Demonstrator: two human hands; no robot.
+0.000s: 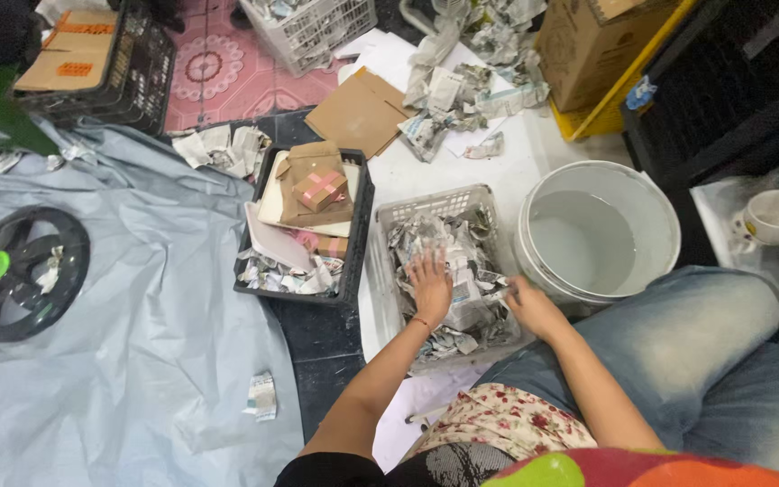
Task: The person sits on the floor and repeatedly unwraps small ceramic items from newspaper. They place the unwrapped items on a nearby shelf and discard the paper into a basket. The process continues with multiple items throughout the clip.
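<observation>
Two hands in slatted basket (389,236); left hand (430,284) spread flat on crumpled newspaper (462,261); right hand (534,307) grip unclear

Hands in a basket of paper scraps

The basket (389,216) sits between a crate (358,234) on its left and a bucket (651,194) on its right.

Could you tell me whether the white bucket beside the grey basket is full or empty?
Empty, as far as shows: the white bucket stands upright and its bare pale bottom is visible, while the grey basket beside it holds crumpled paper.
</observation>
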